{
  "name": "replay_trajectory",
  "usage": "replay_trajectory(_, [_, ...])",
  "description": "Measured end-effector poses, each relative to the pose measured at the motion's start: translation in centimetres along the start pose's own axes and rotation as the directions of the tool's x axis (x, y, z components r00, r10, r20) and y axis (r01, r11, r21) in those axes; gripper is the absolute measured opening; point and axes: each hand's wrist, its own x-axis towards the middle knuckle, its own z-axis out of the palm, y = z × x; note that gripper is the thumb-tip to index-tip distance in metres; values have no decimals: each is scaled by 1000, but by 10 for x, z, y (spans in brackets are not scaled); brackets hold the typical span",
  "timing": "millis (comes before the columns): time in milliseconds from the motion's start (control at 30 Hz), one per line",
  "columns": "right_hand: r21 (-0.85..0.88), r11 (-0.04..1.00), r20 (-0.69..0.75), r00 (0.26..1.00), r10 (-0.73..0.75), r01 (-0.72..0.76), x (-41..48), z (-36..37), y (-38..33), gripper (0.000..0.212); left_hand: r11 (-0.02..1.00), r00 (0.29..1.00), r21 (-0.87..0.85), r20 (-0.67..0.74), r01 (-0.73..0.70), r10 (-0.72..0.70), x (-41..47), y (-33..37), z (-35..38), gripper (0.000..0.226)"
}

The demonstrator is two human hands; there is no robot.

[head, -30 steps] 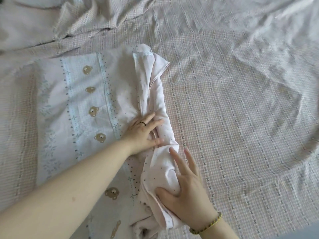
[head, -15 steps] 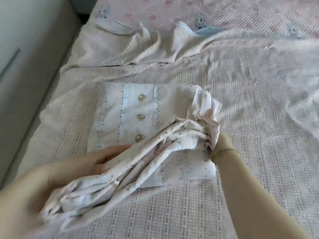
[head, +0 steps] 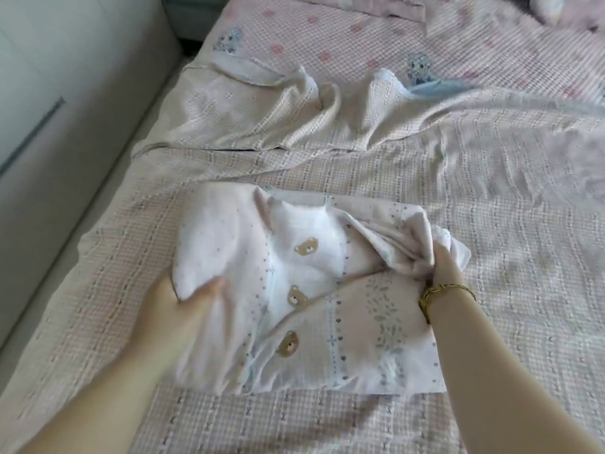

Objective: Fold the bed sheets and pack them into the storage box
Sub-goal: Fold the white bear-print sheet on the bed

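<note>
No legible text, labels or numbers anywhere.

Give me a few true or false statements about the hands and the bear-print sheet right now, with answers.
1. The bear-print sheet lies on the checked bedspread. True.
2. The right hand rests flat on the bedspread, away from the sheet. False: it grips bunched fabric at the sheet's right side.
3. The bracelet is on the left wrist. False: it is on the right wrist.
4. The left hand holds the sheet's left edge. True.
5. The sheet sits inside a storage box. False: it is on the bed, and no box is in view.
</note>
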Motion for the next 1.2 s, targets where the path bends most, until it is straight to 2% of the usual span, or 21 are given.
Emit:
replay_trajectory(33, [13, 1000, 68, 998, -10, 9, -8, -5, -1, 49, 1000, 1000, 6, 4, -10, 10, 17, 2, 2, 17])
replay_trajectory(100, [22, 999, 183, 983, -32, 29, -29, -13, -5, 53, 997, 996, 10, 12, -83, 83, 42, 15, 5, 19])
replay_trajectory(167, [-84, 978, 211, 963, -168, 189, -41, -16, -8, 35, 987, 987, 27, 40, -156, 155, 57, 22, 11, 17])
replay_trajectory(200, [-176, 943, 190, 950, -247, 281, -42, -18, -7, 20, 985, 985, 41, 46, -170, 168, 63, 23, 16, 18])
replay_trajectory(233, [-254, 894, 145, 929, -341, 368, -41, -18, -8, 15, 984, 984, 34, 38, -173, 172, 69, 22, 20, 19])
replay_trajectory(300, [-347, 827, 76, 893, -445, 442, -34, -15, -9, 21, 989, 989, 20, -3, -145, 145, 80, 10, 26, 24])
replay_trajectory(367, [-432, 796, 34, 889, -456, 425, -24, -9, -6, 28, 996, 997, 61, -47, -62, 65, 83, -5, 29, 27])
replay_trajectory(467, [-656, 672, -55, 866, -498, 344, -15, -4, 4, 60, 988, 994, 154, -108, 25, -9, 82, -19, 30, 39])
replay_trajectory(500, [-718, 622, -92, 843, -530, 312, -17, -5, 4, 73, 989, 991, 138, -126, 51, -34, 83, -19, 28, 47])
replay_trajectory(533, [-735, 617, -133, 833, -537, 281, -17, -7, 5, 82, 991, 990, 104, -123, 81, -68, 83, -17, 25, 53])
replay_trajectory(600, [-684, 686, -190, 848, -495, 248, -20, -14, 3, 89, 996, 997, 70, -65, 48, -43, 84, -11, 21, 55])
replay_trajectory(667, [-579, 760, -130, 887, -443, 295, -18, -18, 1, 71, 994, 999, 108, -37, -19, 23, 84, 3, 23, 55])
replay_trajectory(733, [-537, 759, -51, 885, -464, 367, -19, -19, 1, 50, 987, 994, 148, -82, -55, 68, 87, 21, 28, 53])
replay_trajectory(767, [-524, 751, -41, 869, -493, 401, -20, -18, 2, 46, 991, 991, 100, -93, -89, 98, 89, 30, 30, 40])
replay_trajectory(833, [-513, 726, -31, 835, -549, 458, -21, -18, 4, 41, 985, 991, -102, -30, -135, 133, 94, 44, 28, 19])
replay_trajectory(900, [-527, 693, -9, 812, -584, 492, -22, -19, 4, 40, 951, 991, -286, 21, -120, 131, 101, 47, 24, 22])
replay_trajectory(933, [-530, 688, 0, 812, -583, 495, -20, -20, 5, 41, 947, 995, -308, 26, -88, 101, 104, 44, 22, 23])
replay_trajectory(967, [-533, 695, 6, 823, -568, 483, -20, -19, 3, 45, 965, 998, -256, 8, -57, 62, 106, 38, 22, 24])
replay_trajectory(1067, [-495, 782, -23, 894, -448, 379, -9, -17, 0, 67, 995, 993, 57, -85, 81, -76, 102, 11, 21, 38])
replay_trajectory(1133, [-471, 829, -23, 935, -355, 303, 0, -17, -1, 73, 988, 990, 68, -16, 139, -139, 94, 2, 18, 53])
replay_trajectory(1200, [-474, 841, 5, 956, -293, 261, 3, -20, -2, 65, 977, 978, 96, 68, 192, -199, 89, -1, 15, 71])
